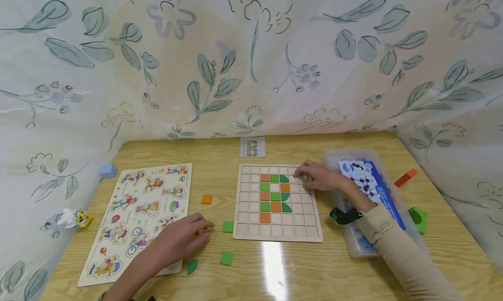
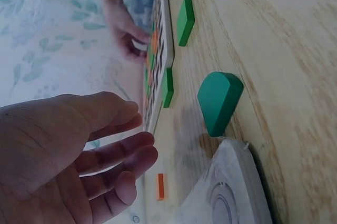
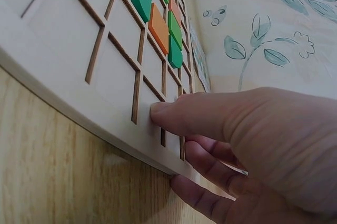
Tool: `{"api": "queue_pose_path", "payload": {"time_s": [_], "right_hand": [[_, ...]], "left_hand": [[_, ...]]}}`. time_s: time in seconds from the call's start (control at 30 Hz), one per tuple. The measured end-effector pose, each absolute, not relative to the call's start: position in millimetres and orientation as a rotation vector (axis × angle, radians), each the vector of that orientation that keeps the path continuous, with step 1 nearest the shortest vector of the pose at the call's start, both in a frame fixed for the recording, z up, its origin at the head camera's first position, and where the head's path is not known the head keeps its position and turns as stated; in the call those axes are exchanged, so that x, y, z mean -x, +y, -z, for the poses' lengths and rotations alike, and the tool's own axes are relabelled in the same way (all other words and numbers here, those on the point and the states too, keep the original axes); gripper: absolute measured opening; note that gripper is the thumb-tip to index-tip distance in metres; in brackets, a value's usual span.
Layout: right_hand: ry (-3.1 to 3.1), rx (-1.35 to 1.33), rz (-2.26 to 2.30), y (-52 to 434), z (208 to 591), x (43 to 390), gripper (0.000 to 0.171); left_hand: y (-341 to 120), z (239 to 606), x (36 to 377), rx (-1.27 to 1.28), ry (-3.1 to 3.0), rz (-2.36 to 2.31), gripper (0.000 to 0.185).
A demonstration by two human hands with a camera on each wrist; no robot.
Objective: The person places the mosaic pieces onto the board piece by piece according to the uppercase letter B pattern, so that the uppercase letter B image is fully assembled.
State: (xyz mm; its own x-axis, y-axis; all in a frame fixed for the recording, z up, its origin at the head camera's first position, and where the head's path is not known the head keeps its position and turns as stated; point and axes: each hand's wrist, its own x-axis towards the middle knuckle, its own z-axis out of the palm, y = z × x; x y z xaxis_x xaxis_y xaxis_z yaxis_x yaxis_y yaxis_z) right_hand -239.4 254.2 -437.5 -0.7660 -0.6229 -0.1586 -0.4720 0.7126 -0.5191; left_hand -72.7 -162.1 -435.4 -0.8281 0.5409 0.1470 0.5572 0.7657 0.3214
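Bright, even indoor light. White glare streak on the table (image 1: 393,139) at 6 o'clock below the grid board (image 1: 310,231). Head view bows at edges. Left wrist view motion-blurred; near hands soft-focus.

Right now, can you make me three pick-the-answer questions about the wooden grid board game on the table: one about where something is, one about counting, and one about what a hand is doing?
1. Where is the small pattern card?
A. On the table beyond the wooden grid board
B. Under the cartoon puzzle board
C. In the clear plastic box

2. How many loose orange square tiles lie between the two boards?
A. Three
B. One
C. None

3. What is the right hand doing?
A. Lifting a green tile
B. Making a fist in the air
C. Resting fingers on the grid board's edge

Answers: 1 A, the card lies beyond the board's far edge, near the curtain. 2 B, a single orange square sits there. 3 C, the right wrist view shows fingertips on the board's rim, holding nothing.
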Motion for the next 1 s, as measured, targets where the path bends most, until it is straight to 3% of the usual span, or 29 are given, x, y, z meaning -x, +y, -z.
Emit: {"api": "queue_pose_path", "payload": {"time_s": [1.0], "right_hand": [[2.58,0.889,0.681,255,438,240,0.03]], "left_hand": [[-149,445,78,0.979,-2.927,0.556,0.019]]}}
